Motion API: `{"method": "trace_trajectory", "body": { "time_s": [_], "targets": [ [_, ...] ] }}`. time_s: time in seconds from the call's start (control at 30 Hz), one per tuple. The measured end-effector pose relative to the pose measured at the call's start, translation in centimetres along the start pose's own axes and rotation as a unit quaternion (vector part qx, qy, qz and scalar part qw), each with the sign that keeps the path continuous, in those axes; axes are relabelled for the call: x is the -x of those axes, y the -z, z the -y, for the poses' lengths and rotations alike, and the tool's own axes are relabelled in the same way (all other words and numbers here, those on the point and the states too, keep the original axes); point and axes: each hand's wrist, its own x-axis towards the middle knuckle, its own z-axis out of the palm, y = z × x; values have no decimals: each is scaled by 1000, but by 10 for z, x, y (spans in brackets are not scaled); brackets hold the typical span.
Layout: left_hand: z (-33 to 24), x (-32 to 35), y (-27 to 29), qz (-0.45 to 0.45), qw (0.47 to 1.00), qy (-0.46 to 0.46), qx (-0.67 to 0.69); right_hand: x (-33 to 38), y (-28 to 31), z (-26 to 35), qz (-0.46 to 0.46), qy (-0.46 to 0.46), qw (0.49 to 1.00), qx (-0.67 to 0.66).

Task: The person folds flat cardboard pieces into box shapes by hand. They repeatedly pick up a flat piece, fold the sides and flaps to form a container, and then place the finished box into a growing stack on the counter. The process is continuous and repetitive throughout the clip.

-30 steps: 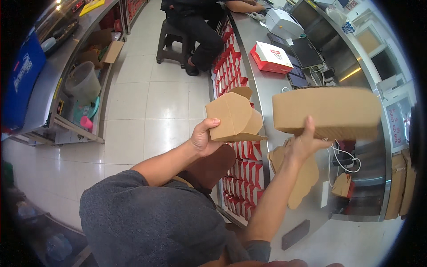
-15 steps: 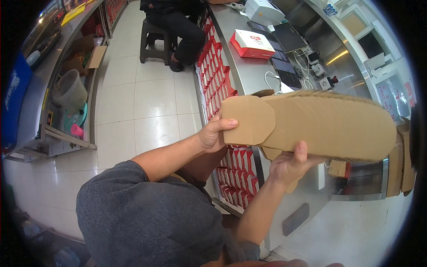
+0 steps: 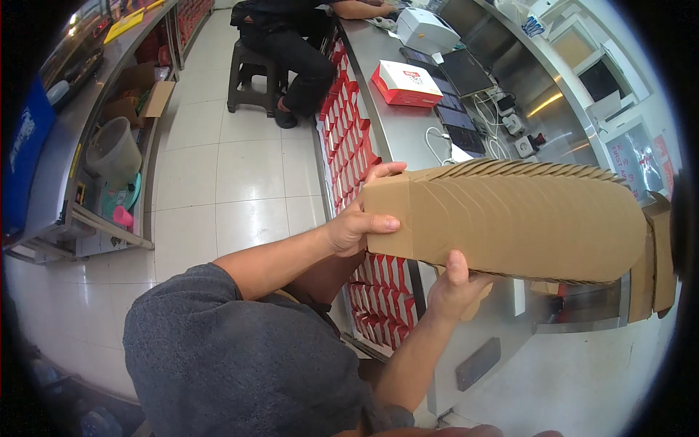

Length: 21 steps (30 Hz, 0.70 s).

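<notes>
I hold a long stack of flat brown cardboard blanks (image 3: 524,222) sideways in front of me, above a steel counter (image 3: 397,124). My left hand (image 3: 357,222) grips the stack's left end, thumb on the front face and fingers over the top edge. From below, my right hand (image 3: 453,288) supports the stack, its thumb pressed against the front face. The far right end of the stack reaches more brown cardboard (image 3: 655,255) by the picture's rim.
A red-and-white box (image 3: 406,82), a white printer (image 3: 427,29), dark tablets and cables lie on the counter. Red boxes (image 3: 349,138) line the counter's front. A person in dark clothes sits on a stool (image 3: 251,73) at the far end. A shelf unit with a bucket (image 3: 113,153) stands left.
A second ago my left hand held a separate folded piece beside the stack. Both are now together as one long stack, raised closer to the camera.
</notes>
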Motion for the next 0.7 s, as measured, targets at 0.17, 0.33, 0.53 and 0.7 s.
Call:
{"method": "trace_trajectory", "body": {
  "time_s": [0.17,0.33,0.53,0.7],
  "targets": [
    [-6,0,-1,54,998,1,36,12,10,-6,49,-65,993,-80],
    [-11,-2,1,93,991,-86,-52,26,38,-25,77,-38,995,-43],
    [-15,-4,-8,161,918,-270,-243,17,79,-23,106,-15,954,-279],
    [-22,2,-15,193,903,-268,-274,21,91,-19,70,35,966,-248]
  ]
}}
